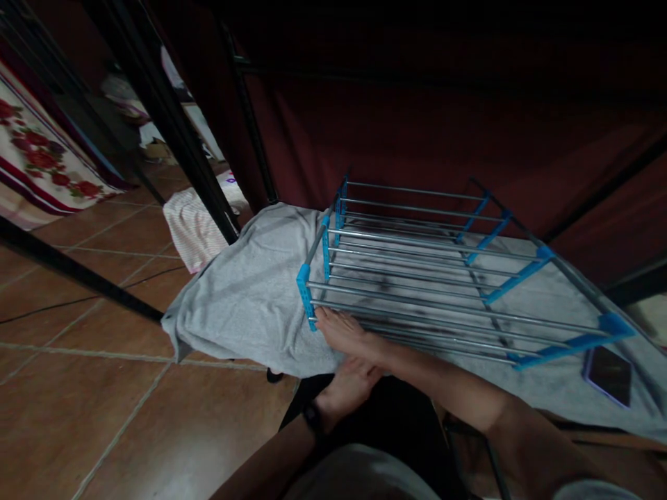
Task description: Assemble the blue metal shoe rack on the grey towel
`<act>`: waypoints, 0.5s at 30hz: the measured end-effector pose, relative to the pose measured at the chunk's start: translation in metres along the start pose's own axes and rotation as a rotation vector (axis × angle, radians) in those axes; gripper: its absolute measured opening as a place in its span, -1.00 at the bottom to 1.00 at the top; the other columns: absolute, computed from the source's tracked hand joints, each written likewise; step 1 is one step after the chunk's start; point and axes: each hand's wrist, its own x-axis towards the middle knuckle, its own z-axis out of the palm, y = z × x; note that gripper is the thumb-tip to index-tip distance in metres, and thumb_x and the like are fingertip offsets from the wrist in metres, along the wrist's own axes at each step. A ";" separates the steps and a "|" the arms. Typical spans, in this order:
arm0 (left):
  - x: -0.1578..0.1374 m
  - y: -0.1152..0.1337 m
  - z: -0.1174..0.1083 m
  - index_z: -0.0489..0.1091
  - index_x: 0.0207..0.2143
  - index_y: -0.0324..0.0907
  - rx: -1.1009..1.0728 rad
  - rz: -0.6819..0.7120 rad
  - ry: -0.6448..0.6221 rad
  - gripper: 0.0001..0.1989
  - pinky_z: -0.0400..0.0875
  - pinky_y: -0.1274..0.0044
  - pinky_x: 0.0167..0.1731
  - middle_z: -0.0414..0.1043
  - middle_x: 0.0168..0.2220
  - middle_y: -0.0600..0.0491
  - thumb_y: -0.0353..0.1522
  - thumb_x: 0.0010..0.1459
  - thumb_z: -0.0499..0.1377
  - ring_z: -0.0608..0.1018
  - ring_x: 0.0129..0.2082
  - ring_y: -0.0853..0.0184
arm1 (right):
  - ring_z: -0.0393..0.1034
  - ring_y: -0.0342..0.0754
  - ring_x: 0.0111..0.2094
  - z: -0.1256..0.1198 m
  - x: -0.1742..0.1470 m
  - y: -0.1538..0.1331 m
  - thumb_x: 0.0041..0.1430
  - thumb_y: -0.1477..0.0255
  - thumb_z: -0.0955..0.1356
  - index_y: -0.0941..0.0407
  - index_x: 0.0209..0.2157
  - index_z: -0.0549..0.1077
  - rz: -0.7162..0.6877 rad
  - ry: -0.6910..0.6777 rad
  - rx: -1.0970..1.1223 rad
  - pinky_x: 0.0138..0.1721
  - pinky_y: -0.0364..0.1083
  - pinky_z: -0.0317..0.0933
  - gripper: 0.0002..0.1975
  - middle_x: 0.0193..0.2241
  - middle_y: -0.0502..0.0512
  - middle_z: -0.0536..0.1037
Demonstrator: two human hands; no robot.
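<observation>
A metal rack point(417, 298) of thin silver rods with blue plastic end pieces lies on a grey cloth point(250, 292) in front of me. My right hand point(338, 330) reaches across to the rack's near left corner, its fingers closed around the lowest front rod beside the blue end piece. Underneath my right forearm is my left hand point(351, 382), with a dark band point(313, 419) on its wrist. It sits at the cloth's front edge, just below the rack; its fingers are mostly hidden, so its grip does not show.
A phone point(608, 375) lies on the cloth by the rack's right front corner. Dark metal posts point(171, 125) rise at the left, and a dark red curtain point(417, 139) hangs behind. A striped cloth point(195, 226) and a cable point(67, 304) are over the tiled floor.
</observation>
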 end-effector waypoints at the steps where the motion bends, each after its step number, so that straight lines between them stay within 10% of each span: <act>1: -0.017 -0.011 -0.008 0.44 0.02 -0.15 -0.003 -0.036 0.014 -0.64 0.44 0.35 0.00 0.52 -0.06 -0.07 -0.51 0.23 0.02 0.54 -0.03 0.18 | 0.50 0.06 -0.08 -0.001 0.000 0.000 0.44 0.42 0.12 0.16 0.03 0.32 -0.003 0.000 -0.014 -0.13 0.02 0.40 -0.73 -0.03 0.23 0.53; 6: -0.049 -0.082 -0.047 0.40 -0.17 -0.15 -0.189 -0.736 0.490 -0.82 0.42 0.34 -0.10 0.45 -0.23 -0.04 -0.42 0.17 0.09 0.50 -0.18 0.20 | 0.53 0.08 -0.15 -0.003 0.000 -0.001 0.45 0.38 0.11 0.17 0.01 0.32 -0.022 0.006 -0.048 -0.19 0.03 0.42 -0.72 -0.06 0.22 0.53; 15: 0.013 -0.112 -0.056 0.39 -0.31 -0.14 -0.743 -0.830 0.656 -0.75 0.40 0.41 -0.13 0.51 -0.34 0.06 -0.41 -0.15 0.14 0.47 -0.29 0.24 | 0.50 0.03 -0.07 -0.001 0.003 0.002 0.45 0.46 0.08 0.14 0.01 0.35 -0.026 -0.019 -0.009 -0.09 0.00 0.39 -0.69 -0.03 0.18 0.53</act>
